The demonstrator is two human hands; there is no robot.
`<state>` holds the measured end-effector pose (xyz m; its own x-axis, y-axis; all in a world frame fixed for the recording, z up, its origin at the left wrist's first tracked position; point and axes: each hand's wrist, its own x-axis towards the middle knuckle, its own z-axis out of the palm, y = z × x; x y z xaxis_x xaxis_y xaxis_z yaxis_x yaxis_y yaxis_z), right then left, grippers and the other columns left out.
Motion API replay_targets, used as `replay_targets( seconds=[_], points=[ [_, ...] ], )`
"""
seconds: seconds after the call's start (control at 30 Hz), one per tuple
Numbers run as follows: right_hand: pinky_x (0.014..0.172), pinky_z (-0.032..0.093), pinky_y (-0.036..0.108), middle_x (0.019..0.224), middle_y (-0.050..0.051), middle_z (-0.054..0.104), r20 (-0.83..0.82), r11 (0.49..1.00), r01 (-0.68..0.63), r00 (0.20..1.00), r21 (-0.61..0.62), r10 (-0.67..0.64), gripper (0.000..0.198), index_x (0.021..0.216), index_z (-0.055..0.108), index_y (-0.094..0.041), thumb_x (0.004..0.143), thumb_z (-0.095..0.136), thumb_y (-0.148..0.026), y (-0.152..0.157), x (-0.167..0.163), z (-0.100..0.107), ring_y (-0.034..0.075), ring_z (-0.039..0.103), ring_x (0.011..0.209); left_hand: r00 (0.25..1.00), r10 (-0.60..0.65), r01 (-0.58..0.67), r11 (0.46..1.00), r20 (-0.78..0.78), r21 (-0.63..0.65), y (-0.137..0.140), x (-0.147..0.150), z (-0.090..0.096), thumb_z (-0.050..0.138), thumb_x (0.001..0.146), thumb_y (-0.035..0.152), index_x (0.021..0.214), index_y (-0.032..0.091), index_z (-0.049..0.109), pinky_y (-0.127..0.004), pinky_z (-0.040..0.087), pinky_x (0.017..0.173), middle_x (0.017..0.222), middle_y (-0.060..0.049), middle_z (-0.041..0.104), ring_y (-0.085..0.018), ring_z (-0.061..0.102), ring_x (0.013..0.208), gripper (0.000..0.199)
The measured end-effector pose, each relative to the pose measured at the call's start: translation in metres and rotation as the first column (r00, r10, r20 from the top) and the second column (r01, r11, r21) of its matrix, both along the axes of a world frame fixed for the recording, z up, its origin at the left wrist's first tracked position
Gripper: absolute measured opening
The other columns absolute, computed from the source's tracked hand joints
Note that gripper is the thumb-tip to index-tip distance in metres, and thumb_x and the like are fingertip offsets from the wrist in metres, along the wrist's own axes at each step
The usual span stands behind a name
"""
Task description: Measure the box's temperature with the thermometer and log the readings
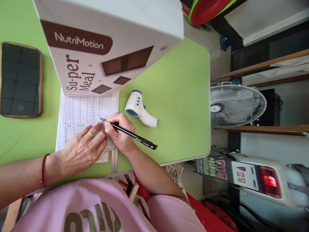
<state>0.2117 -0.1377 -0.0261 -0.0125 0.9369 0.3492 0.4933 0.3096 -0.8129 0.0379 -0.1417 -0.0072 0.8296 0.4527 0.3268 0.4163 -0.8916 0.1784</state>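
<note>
On a lime-green counter (183, 96), we grip a slim black ballpoint pen (129, 132) in our right hand (119, 133), fingers closed around its lower barrel, its tip resting on a white paper sheet covered in dense rows of small handwriting (84, 112). The pen's long axis slants from its tip, at the upper left of our knuckles, down and right to its cap end, which juts out past the wrist over bare counter. Our left hand (83, 149), wearing a gold ring and a red cord at the wrist, lies flat on the sheet, holding it down, its fingertips touching the right hand just below the pen tip. We hold nothing in it. Both hands meet over the lower right part of the page; the right is the nearer to the writing point. A white and brown cardboard box printed "NutriMotion" (108, 42) stands on the sheet's far edge. A white and blue handheld infrared thermometer (141, 109) lies just beyond our right hand. A dark smartphone in a tan case (20, 79) rests well apart, far left.
</note>
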Motion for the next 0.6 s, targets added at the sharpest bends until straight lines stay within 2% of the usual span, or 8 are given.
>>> replay_targets(
  seconds=[0.17, 0.6],
  points=[
    [0.058, 0.049, 0.023, 0.069, -0.005, 0.06, 0.012, 1.0, -0.011, 1.0, 0.02, 0.01, 0.012, 0.078, 0.053, -0.023, 0.087, 0.06, -0.021, 0.001, -0.0001, 0.0001, 0.009, 0.059, 0.061, 1.0, 0.009, -0.009, 1.0, 0.012, 0.001, -0.0001, 0.0009, 0.0006, 0.047, 0.092, 0.006, 0.104, 0.001, 0.068, -0.043, 0.058, 0.093, 0.113, -0.021, 0.066, -0.036, 0.061, 0.118, 0.025],
    [0.058, 0.046, 0.023, 0.068, -0.006, 0.059, -0.006, 1.0, -0.017, 1.0, -0.021, 0.017, 0.014, 0.077, 0.052, -0.022, 0.087, 0.061, -0.022, -0.0002, 0.0002, -0.0012, 0.009, 0.055, 0.059, 1.0, 0.019, -0.019, 1.0, 0.016, 0.004, -0.0004, 0.0002, -0.0006, 0.047, 0.092, 0.006, 0.105, 0.002, 0.067, -0.042, 0.057, 0.095, 0.116, -0.02, 0.066, -0.035, 0.061, 0.119, 0.025]
  ],
)
